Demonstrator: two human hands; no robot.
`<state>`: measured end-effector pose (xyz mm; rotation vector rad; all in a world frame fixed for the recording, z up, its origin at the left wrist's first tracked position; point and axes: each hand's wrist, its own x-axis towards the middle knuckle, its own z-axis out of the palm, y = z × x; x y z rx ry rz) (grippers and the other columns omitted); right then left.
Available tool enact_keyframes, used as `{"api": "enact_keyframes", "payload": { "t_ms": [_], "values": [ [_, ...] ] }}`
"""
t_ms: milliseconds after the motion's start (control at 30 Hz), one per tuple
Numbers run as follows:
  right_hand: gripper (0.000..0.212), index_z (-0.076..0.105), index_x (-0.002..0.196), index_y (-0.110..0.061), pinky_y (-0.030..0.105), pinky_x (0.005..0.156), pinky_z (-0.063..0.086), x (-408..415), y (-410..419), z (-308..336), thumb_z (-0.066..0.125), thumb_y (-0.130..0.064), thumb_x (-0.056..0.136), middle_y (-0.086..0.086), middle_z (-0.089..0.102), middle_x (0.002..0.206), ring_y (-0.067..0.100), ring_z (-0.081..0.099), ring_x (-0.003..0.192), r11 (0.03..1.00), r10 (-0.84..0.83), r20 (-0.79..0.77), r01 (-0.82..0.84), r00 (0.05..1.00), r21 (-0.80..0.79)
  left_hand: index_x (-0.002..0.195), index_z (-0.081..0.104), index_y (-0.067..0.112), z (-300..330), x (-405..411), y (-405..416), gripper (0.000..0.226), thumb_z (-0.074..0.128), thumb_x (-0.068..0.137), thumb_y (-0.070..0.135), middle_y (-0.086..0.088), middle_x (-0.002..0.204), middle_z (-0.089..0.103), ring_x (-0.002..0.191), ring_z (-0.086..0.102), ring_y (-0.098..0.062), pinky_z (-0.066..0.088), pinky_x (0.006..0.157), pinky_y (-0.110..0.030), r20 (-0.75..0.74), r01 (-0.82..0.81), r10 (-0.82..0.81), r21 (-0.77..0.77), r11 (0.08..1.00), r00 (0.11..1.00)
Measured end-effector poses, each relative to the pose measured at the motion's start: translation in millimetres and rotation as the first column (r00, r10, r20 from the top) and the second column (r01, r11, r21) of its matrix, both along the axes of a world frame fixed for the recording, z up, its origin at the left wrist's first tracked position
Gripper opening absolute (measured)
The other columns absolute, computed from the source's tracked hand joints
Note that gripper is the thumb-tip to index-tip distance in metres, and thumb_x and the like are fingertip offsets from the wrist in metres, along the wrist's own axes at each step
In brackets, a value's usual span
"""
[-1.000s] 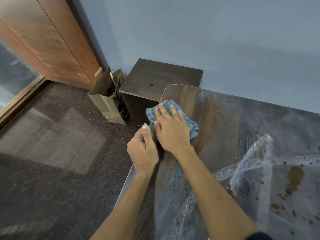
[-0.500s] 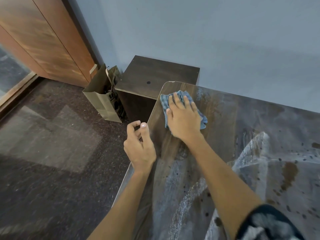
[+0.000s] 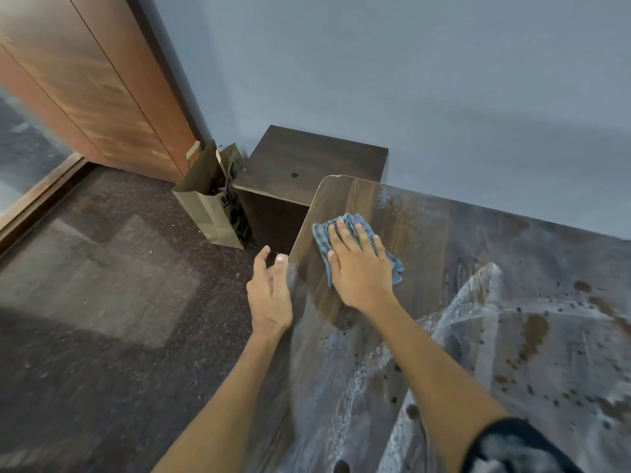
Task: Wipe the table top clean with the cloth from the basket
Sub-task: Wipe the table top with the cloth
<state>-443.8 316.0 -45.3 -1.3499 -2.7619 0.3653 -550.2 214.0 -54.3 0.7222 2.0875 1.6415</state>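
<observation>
The left hand (image 3: 269, 295) hangs slack, fingers loosely spread and holding nothing, just off the surface (image 3: 426, 254) edge, probably for balance. Beyond it, the right hand (image 3: 360, 268) lies flat, fingers straight, pressing the blue cloth (image 3: 345, 227) onto the corner to scrub it.

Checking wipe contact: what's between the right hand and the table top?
The blue cloth lies flat under the right hand, which presses it onto the table top near the far left corner, as the head view shows.

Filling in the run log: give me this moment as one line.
right hand: presses blue cloth flat near table top corner | left hand: open, off table edge | brown spots remain right
</observation>
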Motion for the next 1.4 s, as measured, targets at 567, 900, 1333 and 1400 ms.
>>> {"api": "enact_keyframes", "payload": {
  "t_ms": [567,900,1333,1400],
  "values": [
    [0.051,0.016,0.15,-0.023,0.042,0.118,-0.001,-26.4,-44.8,-0.7,0.024,-0.032,0.101,-0.004,0.012,0.159,0.024,0.005,0.147,0.992,0.12,-0.06,-0.122,0.991,-0.031,0.142,0.031,0.01,-7.9,12.7,-45.5,0.081,0.034,0.08,0.062,0.0,0.098,0.068,0.085,0.061,0.014,0.043,0.08,-0.006,0.02,-0.084,0.083,0.051,0.995,0.996],
    [0.05,0.012,0.151,-0.025,0.043,0.118,-0.002,-24.0,-26.3,2.7,0.021,-0.033,0.102,-0.007,0.008,0.16,0.02,0.001,0.147,0.997,0.068,-0.018,-0.069,0.998,-0.048,0.139,0.037,0.004,-9.7,12.9,-44.3,0.075,0.035,0.084,0.055,0.022,0.069,0.058,0.064,0.058,0.012,0.04,0.061,-0.001,-0.148,-0.095,0.094,0.002,0.996,0.985],
    [0.05,0.015,0.151,-0.026,0.04,0.118,0.002,17.7,-17.8,-1.1,0.018,-0.036,0.102,-0.008,0.011,0.159,0.019,0.006,0.147,0.997,0.072,0.026,-0.072,0.997,0.014,0.136,0.038,0.004,-8.9,12.8,-45.4,0.074,0.035,0.084,0.057,0.024,0.079,0.063,0.071,0.058,0.016,0.041,0.067,-0.001,-0.165,-0.079,0.081,0.02,0.997,0.983],
    [0.051,0.013,0.151,-0.024,0.041,0.118,-0.002,-1.7,-29.8,3.5,0.021,-0.035,0.102,-0.005,0.009,0.159,0.023,0.002,0.147,1.0,0.024,-0.009,-0.024,1.0,-0.02,0.138,0.035,0.003,-6.3,14.3,-45.8,0.079,0.036,0.082,0.058,0.007,0.099,0.064,0.078,0.058,0.018,0.038,0.071,0.002,-0.152,-0.071,0.075,0.031,0.997,0.986]
  ]
}}
